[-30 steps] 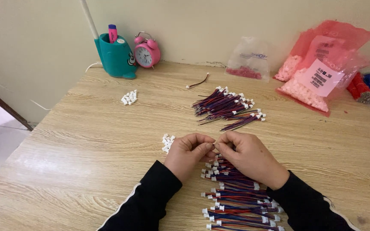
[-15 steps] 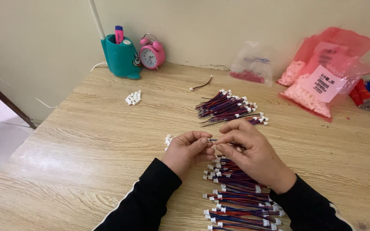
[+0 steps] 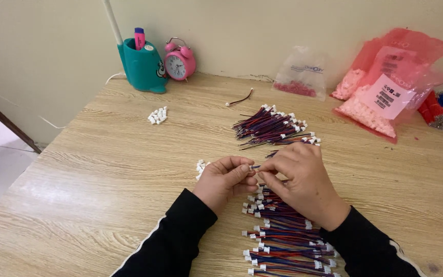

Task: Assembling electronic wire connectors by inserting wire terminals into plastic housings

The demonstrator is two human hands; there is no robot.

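Note:
My left hand (image 3: 226,179) and my right hand (image 3: 301,179) meet over the wooden table (image 3: 103,169). Between their fingertips they pinch a short red-and-blue wire lead (image 3: 255,167) with a small white connector end. Under my right hand and wrist lies a row of finished wire leads (image 3: 283,241) with white connectors at both ends. A bundle of similar wire leads (image 3: 273,128) lies just beyond my hands. A small heap of white connector housings (image 3: 201,166) sits beside my left hand.
A second small heap of white housings (image 3: 158,115) lies further left. At the back stand a teal pen holder (image 3: 140,66) and a pink alarm clock (image 3: 179,60). A clear bag (image 3: 303,74) and pink bags (image 3: 390,87) lie at the back right. One loose lead (image 3: 239,99) lies apart.
My hands have stayed together over the leads while working a lead between the fingertips; the view has shifted slightly. Nothing else on the table has moved.

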